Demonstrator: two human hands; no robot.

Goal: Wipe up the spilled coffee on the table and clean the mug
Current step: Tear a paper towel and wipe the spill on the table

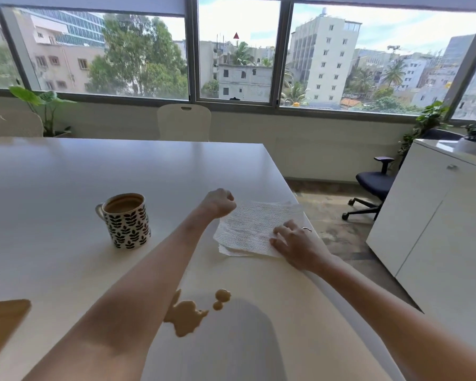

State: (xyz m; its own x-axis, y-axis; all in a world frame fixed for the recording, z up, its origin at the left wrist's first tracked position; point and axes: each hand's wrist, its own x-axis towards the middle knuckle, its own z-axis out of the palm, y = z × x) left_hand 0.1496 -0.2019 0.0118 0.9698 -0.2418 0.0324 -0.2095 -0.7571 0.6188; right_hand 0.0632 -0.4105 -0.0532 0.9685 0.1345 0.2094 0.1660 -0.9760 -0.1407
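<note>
Step in hand: fetching paper towel (254,229), wiping not yet begun. Left hand (220,202) clenched on towel's far corner; right hand (293,244) flat, fingers spread, pinning near edge at table (66,171) rim. Coffee spill (188,312) untouched, nearer viewer. Mug (127,220) upright left of towels, coffee inside. Next: peel one sheet, carry to spill

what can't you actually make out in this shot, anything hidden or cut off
All in the head view:
- Coffee spill: its left edge runs under the left forearm, so its full extent is hidden.
- Left hand: curled at the paper towels' far corner; whether it pinches a sheet is unclear.
- Lower towel sheets: covered by the top sheet and the right hand, so no count.
- Wooden board: cut off by the left edge.
</note>
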